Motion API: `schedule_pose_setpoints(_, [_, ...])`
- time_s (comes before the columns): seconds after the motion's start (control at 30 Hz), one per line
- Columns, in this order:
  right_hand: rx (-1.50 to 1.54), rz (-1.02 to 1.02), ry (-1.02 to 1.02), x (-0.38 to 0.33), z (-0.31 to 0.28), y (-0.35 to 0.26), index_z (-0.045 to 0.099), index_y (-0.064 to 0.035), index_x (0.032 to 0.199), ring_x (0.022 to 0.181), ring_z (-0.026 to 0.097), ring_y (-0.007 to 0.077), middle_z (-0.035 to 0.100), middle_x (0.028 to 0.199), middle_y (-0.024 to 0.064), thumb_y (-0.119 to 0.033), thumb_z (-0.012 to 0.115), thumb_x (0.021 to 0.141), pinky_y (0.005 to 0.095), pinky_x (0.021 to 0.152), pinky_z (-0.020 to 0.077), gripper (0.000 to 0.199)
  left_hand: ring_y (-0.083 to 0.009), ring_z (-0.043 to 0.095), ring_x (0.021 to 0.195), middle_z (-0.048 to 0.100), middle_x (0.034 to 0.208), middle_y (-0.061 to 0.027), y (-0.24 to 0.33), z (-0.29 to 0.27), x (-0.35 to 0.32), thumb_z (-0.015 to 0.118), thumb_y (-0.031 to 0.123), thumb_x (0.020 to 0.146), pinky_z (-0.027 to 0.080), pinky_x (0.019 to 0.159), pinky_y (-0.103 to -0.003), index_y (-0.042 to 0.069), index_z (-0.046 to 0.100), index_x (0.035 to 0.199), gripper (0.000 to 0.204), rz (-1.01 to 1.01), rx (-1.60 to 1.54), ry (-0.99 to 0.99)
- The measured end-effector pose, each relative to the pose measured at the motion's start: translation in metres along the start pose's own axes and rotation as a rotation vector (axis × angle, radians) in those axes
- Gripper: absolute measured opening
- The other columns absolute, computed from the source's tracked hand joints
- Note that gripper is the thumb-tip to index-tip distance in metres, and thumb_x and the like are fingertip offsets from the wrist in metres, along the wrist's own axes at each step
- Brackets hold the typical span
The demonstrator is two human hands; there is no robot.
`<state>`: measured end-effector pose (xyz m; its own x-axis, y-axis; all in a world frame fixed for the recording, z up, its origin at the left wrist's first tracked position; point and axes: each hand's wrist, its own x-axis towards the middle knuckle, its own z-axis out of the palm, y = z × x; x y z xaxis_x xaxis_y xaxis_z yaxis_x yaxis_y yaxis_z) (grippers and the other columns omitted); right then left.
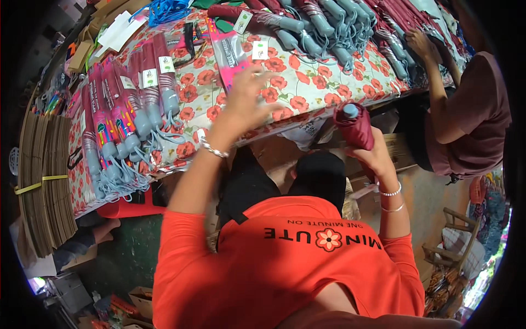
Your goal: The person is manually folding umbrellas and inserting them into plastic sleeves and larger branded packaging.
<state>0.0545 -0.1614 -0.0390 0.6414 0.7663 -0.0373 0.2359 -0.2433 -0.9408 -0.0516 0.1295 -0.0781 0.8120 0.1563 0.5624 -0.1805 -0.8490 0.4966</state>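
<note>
My right hand [375, 154] is wrapped round a folded maroon umbrella [353, 129], held up beyond the table's front edge with its grey-blue tip toward the table. Over the flowered tablecloth, my left hand [246, 105] has its fingers spread and holds nothing. Just past those fingers lies a pink and clear plastic sleeve [226, 52], partly hidden by the hand; I cannot tell whether they touch. A small white tag [260, 50] with a green mark rests to the right of the sleeve.
Bagged umbrellas [148, 98] with grey handles lie in a row at left. More maroon umbrellas [323, 24] are heaped at the back. A co-worker [466, 109] at right reaches into umbrellas there. Strapped flat cardboard [46, 181] stands at far left; a wooden chair [455, 241] stands lower right.
</note>
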Motion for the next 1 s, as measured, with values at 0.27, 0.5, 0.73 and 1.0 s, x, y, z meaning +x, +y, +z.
schedule_pose_setpoints(0.27, [0.146, 0.145, -0.103, -0.003, 0.022, 0.009, 0.056, 0.0046, 0.1, 0.071, 0.052, 0.0123, 0.062, 0.086, 0.0058, -0.004, 0.065, 0.064, 0.023, 0.068, 0.0467, 0.039, -0.0243, 0.055, 0.081, 0.061, 0.086, -0.0108, -0.069, -0.02, -0.036, 0.071, 0.018, 0.077, 0.045, 0.075, -0.032, 0.0, 0.065, 0.095, 0.026, 0.174, 0.217, -0.033])
schedule_pose_setpoints(0.5, [-0.14, -0.147, -0.151, 0.021, 0.058, 0.008, 0.058, -0.0003, 0.102, 0.065, 0.056, 0.0205, 0.063, 0.079, 0.0087, -0.005, 0.067, 0.062, 0.0327, 0.063, 0.0453, 0.041, -0.0159, 0.053, 0.062, 0.062, 0.072, -0.0057, -0.015, -0.004, -0.023, 0.068, 0.012, 0.08, 0.043, 0.06, -0.026, -0.001, 0.065, 0.079, 0.013, -0.037, 0.052, -0.03])
schedule_pose_setpoints(0.73, [-0.508, -0.238, -0.171, 0.052, 0.098, -0.004, 0.051, -0.0131, 0.128, 0.065, 0.061, 0.0335, 0.067, 0.086, 0.0161, -0.011, 0.065, 0.061, 0.0374, 0.059, 0.0451, 0.068, -0.0068, 0.047, 0.055, 0.06, 0.065, 0.0, -0.01, 0.003, -0.02, 0.067, 0.008, 0.08, 0.038, 0.049, -0.022, -0.001, 0.065, 0.072, 0.013, -0.426, -0.363, -0.209])
schedule_pose_setpoints(1.0, [-0.819, -0.082, -0.215, 0.054, 0.088, 0.005, 0.052, -0.0228, 0.126, 0.073, 0.063, 0.036, 0.067, 0.085, 0.0173, -0.02, 0.062, 0.068, 0.0404, 0.059, 0.0456, 0.059, -0.0077, 0.049, 0.056, 0.06, 0.066, 0.0001, -0.012, -0.012, -0.011, 0.064, 0.005, 0.08, 0.039, 0.051, -0.022, -0.001, 0.066, 0.081, 0.006, -0.613, -0.463, -0.396])
